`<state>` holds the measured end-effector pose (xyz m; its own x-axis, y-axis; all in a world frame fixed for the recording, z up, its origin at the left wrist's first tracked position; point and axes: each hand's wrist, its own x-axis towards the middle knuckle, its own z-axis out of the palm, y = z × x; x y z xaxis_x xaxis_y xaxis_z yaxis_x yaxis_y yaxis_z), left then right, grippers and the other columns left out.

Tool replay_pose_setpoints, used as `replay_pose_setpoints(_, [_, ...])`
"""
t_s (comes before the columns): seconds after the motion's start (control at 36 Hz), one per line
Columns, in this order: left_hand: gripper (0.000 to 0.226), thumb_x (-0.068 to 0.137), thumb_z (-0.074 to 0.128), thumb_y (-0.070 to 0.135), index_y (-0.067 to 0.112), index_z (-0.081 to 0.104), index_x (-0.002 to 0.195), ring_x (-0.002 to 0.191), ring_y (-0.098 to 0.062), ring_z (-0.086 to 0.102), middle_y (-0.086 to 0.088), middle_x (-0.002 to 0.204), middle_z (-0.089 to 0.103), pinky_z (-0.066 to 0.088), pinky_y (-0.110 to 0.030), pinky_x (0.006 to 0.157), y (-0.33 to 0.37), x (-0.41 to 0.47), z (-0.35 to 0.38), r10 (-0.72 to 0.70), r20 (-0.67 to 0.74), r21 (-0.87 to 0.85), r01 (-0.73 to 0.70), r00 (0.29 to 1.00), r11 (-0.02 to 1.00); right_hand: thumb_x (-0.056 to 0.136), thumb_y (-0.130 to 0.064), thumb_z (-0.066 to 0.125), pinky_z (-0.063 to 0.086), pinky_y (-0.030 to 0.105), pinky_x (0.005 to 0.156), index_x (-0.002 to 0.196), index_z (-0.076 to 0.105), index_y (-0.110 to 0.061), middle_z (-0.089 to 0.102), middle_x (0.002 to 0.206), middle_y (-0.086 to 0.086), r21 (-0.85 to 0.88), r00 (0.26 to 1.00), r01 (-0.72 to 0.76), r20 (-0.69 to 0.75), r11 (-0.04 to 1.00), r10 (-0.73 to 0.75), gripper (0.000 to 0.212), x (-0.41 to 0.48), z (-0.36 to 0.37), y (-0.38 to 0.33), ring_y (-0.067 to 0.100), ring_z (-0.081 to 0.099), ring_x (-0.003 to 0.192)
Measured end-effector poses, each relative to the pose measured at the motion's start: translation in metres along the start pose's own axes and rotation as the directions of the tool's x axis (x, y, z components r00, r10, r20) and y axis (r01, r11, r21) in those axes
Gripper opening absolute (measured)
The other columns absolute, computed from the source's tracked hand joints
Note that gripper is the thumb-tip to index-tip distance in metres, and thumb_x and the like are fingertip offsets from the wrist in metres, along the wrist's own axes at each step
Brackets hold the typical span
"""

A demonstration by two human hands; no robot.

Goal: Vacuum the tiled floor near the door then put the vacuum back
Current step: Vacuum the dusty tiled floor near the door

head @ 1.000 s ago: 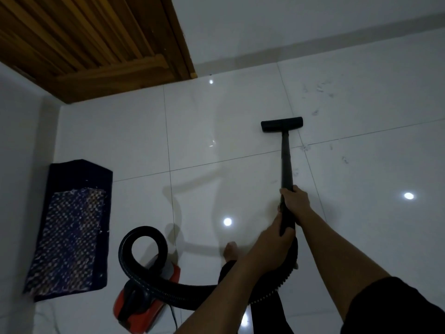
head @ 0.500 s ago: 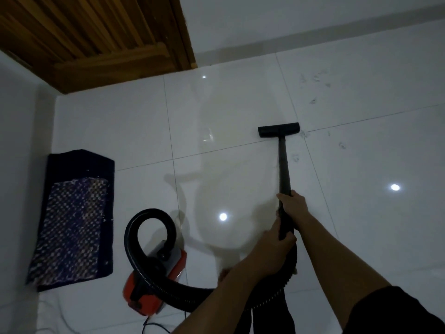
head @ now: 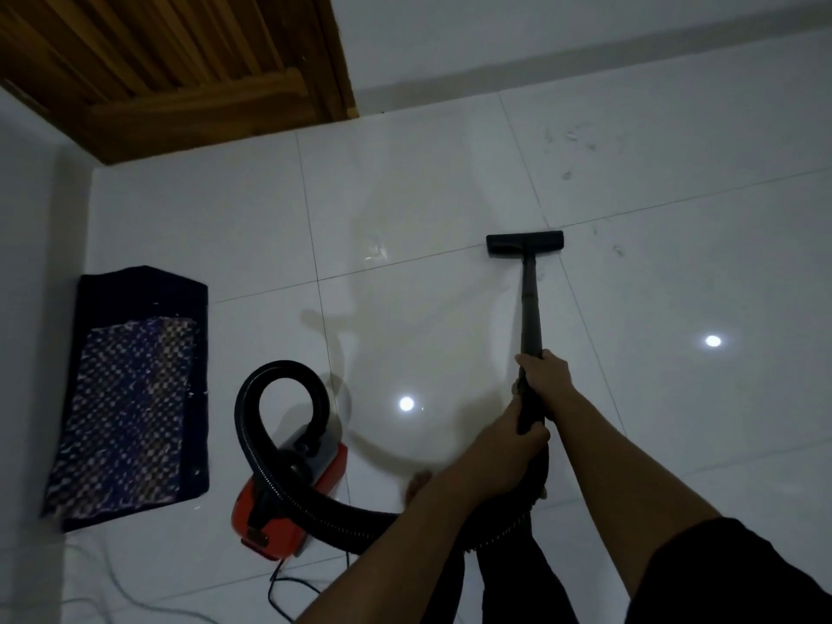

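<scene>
1. Both hands gripped the black wand (head: 530, 308): the right hand (head: 544, 373) was wrapped shut around it higher up, and the left hand (head: 508, 443) was closed on it just below, its fingers (head: 533, 432) curled round the tube.
2. The nozzle head (head: 525, 243) lay flat on the tiled floor (head: 450, 182), on a grout line, toward the floor's far edge by the wall and well apart from the wooden door (head: 171, 69).
3. Specks of debris (head: 576, 141) lay beyond the head, near that far edge, and could be missed if strokes stopped short.
4. The hose (head: 270, 389) looped beside the red vacuum body (head: 288, 511); a long reach could probably tug the body over.
5. The cord (head: 288, 596) trailed by the person's legs and might snag a foot.
6. The mat (head: 130, 394) lay at the floor's left edge; suction could lift its corner.
</scene>
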<state>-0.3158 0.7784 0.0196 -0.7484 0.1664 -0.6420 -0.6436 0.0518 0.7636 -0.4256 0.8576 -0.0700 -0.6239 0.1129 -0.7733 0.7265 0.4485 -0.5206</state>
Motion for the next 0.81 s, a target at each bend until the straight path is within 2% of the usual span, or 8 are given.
replay_pose_setpoints(0.08, [0.06, 0.087, 0.039, 0.034, 0.026, 0.026, 0.145, 0.08, -0.018, 0.053, -0.012, 0.097, 0.058, 0.045, -0.033, 0.075, -0.006, -0.007, 0.008, 0.013, -0.006, 0.026, -0.013, 1.0, 1.0, 0.089, -0.017, 0.058, 0.056, 0.049, 0.084, 0.113, 0.054, -0.001, 0.06, 0.094, 0.02, 0.003, 1.0, 0.005, -0.009, 1.0, -0.005, 0.029, -0.006, -0.003, 0.01, 0.037, 0.065, 0.085])
replay_pose_setpoints(0.17, [0.059, 0.089, 0.039, 0.032, 0.025, 0.026, 0.146, 0.085, -0.018, 0.053, -0.02, 0.111, 0.06, 0.044, -0.032, 0.077, -0.011, -0.014, 0.016, 0.02, -0.016, 0.055, -0.019, 1.0, 0.998, 0.089, -0.018, 0.058, 0.055, 0.051, 0.087, 0.112, 0.054, -0.001, 0.06, 0.095, 0.019, -0.018, 1.0, 0.012, -0.011, 1.0, -0.012, 0.029, -0.013, -0.006, 0.02, 0.041, 0.065, 0.096])
replay_pose_setpoints(0.28, [0.048, 0.096, 0.038, 0.025, 0.025, 0.029, 0.143, 0.086, -0.019, 0.054, -0.019, 0.112, 0.06, 0.048, -0.037, 0.081, -0.016, -0.022, 0.028, 0.012, -0.018, 0.082, -0.01, 1.0, 0.997, 0.09, -0.018, 0.057, 0.055, 0.049, 0.087, 0.115, 0.054, 0.0, 0.06, 0.098, 0.019, -0.019, 1.0, -0.002, 0.006, 1.0, 0.002, 0.031, -0.019, -0.009, 0.034, 0.036, 0.064, 0.088])
replay_pose_setpoints(0.39, [0.045, 0.097, 0.037, 0.025, 0.023, 0.031, 0.142, 0.083, -0.017, 0.054, -0.017, 0.108, 0.06, 0.047, -0.033, 0.078, -0.023, -0.032, 0.037, -0.005, -0.016, 0.102, 0.007, 1.0, 0.995, 0.089, -0.018, 0.058, 0.054, 0.052, 0.088, 0.114, 0.054, 0.0, 0.062, 0.104, 0.023, -0.036, 1.0, -0.008, 0.02, 0.999, 0.008, 0.032, -0.022, -0.01, 0.049, 0.041, 0.064, 0.098])
replay_pose_setpoints(0.47, [0.046, 0.097, 0.037, 0.025, 0.023, 0.03, 0.143, 0.091, -0.02, 0.055, -0.018, 0.115, 0.059, 0.048, -0.04, 0.086, -0.026, -0.043, 0.044, -0.012, -0.011, 0.119, 0.014, 1.0, 0.993, 0.089, -0.018, 0.058, 0.054, 0.053, 0.088, 0.115, 0.053, 0.0, 0.062, 0.106, 0.025, -0.028, 1.0, -0.015, 0.025, 1.0, 0.015, 0.032, -0.027, -0.01, 0.062, 0.042, 0.064, 0.098])
replay_pose_setpoints(0.58, [0.049, 0.1, 0.036, 0.025, 0.022, 0.024, 0.147, 0.098, -0.013, 0.048, 0.0, 0.111, 0.051, 0.043, -0.02, 0.08, -0.031, -0.059, 0.053, -0.019, -0.001, 0.171, 0.019, 1.0, 0.985, 0.089, -0.017, 0.058, 0.053, 0.053, 0.089, 0.117, 0.053, 0.001, 0.062, 0.109, 0.026, -0.005, 0.999, -0.022, 0.033, 1.0, 0.022, 0.033, -0.035, -0.01, 0.078, 0.042, 0.064, 0.1])
replay_pose_setpoints(0.69, [0.049, 0.099, 0.035, 0.026, 0.022, 0.024, 0.147, 0.1, -0.018, 0.054, -0.003, 0.114, 0.055, 0.045, -0.034, 0.093, -0.035, -0.071, 0.061, -0.044, -0.005, 0.195, 0.044, 0.999, 0.98, 0.09, -0.018, 0.058, 0.053, 0.053, 0.09, 0.12, 0.052, 0.001, 0.061, 0.111, 0.026, -0.006, 0.999, -0.025, 0.03, 1.0, 0.025, 0.036, -0.043, -0.011, 0.094, 0.041, 0.063, 0.101])
replay_pose_setpoints(0.81, [0.044, 0.099, 0.035, 0.025, 0.023, 0.029, 0.143, 0.083, -0.011, 0.051, -0.004, 0.105, 0.056, 0.041, -0.019, 0.074, -0.04, -0.083, 0.068, -0.059, -0.001, 0.212, 0.057, 0.998, 0.976, 0.089, -0.018, 0.058, 0.053, 0.053, 0.089, 0.12, 0.052, 0.0, 0.062, 0.109, 0.025, -0.009, 0.999, -0.029, 0.017, 1.0, 0.029, 0.036, -0.05, -0.013, 0.108, 0.042, 0.064, 0.101])
